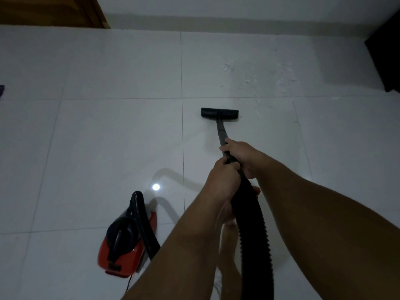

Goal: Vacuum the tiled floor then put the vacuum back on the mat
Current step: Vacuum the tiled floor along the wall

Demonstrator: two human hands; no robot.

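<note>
A red and black canister vacuum [127,241] sits on the white tiled floor [108,137] at the lower left. Its black ribbed hose [253,224] rises to a dark wand [221,131] ending in a flat black floor nozzle [219,113] that rests on the tiles ahead of me. My right hand [242,156] grips the wand higher up. Just below it, my left hand [223,180] is closed around the hose end. White dust and crumbs [259,79] lie scattered on the tiles beyond the nozzle, to the upper right.
A white wall [216,14] runs along the far edge of the floor. A wooden door [54,11] stands at the top left. Some dark furniture [387,57] fills the right edge, and a dark scrap [1,90] shows at the left edge. My bare foot [229,245] is below my hands.
</note>
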